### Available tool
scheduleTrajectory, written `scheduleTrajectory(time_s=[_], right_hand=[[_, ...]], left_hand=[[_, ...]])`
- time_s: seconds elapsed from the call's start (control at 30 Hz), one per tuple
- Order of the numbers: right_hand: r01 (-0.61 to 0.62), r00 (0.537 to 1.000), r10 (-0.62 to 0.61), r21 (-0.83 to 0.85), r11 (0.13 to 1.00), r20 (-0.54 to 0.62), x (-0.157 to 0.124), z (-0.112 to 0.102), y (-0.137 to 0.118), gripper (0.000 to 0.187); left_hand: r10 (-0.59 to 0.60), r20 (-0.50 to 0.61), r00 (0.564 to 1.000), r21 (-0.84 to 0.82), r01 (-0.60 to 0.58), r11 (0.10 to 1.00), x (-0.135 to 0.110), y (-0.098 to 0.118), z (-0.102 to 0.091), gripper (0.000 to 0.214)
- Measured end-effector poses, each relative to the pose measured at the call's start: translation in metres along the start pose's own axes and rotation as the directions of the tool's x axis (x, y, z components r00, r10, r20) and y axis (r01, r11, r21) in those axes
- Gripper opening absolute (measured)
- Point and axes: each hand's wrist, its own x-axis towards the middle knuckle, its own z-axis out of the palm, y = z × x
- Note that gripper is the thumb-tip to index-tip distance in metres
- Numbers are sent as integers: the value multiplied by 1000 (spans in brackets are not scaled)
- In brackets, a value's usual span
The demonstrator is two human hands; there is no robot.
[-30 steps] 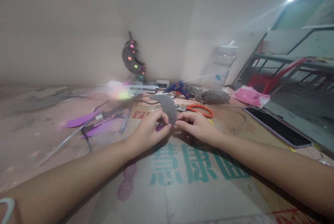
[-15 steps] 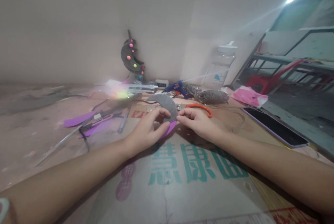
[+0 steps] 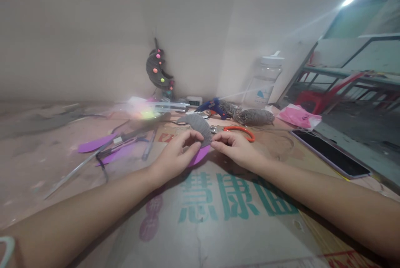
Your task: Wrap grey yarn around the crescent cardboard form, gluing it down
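A crescent-shaped piece [image 3: 200,125], mostly wrapped in grey yarn, is held just above the printed cardboard [image 3: 237,234]. Its bare purple end [image 3: 200,156] points down toward me. My left hand [image 3: 179,149] pinches the crescent at its left edge, thumb and fingers around the wrapped part. At the right edge, my right hand [image 3: 236,147] has its thumb and fingertips pressed together; a strand of yarn seems to be between them, too fine to make out for certain. Orange-handled scissors [image 3: 239,128] lie right behind my right hand.
A blue glue gun [image 3: 214,105] and a grey yarn skein [image 3: 254,116] lie at the back. A water bottle [image 3: 265,80] stands by the wall. Right: a phone [image 3: 331,153] and pink packet [image 3: 299,115]. Left: purple pieces [image 3: 96,142]. A decorated dark crescent [image 3: 156,70] leans at the wall.
My left thumb has drawn slightly left, so more of the purple end shows. Both hands stay at the grey crescent, and the view has shifted a little.
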Motion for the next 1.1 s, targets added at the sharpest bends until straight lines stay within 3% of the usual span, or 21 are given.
scheduleTrajectory(time_s=[0.2,0.27,0.37,0.47,0.6,0.7,0.9,1.1], right_hand=[[61,998,-64,-93,994,-23,1,0,1,22],[84,995,-88,-94,992,-43,1,1,1,24],[129,975,-138,-65,990,-172,0,1,-1,33],[201,929,-245,-177,963,-276,-3,0,-2,20],[197,965,-250,-415,888,-78,-3,3,-1,33],[203,974,-226,-484,852,10,-1,8,0,29],[97,991,-121,-344,934,-49,0,10,-2,34],[49,996,-68,-284,958,-55,-4,6,-5,36]], left_hand=[[29,9,1000,-59,-29,998,1,-7,2,14],[8,-38,999,-129,-13,992,3,-11,5,9],[-57,-122,991,-195,32,980,6,-18,9,11],[-106,-153,983,-200,74,977,9,-20,9,15],[-131,-139,982,-213,99,972,9,-16,8,16],[-126,-126,984,-199,99,975,8,-11,7,15],[-85,-115,990,-189,62,980,7,-9,7,21],[-109,12,994,-169,110,980,11,-14,5,30]])
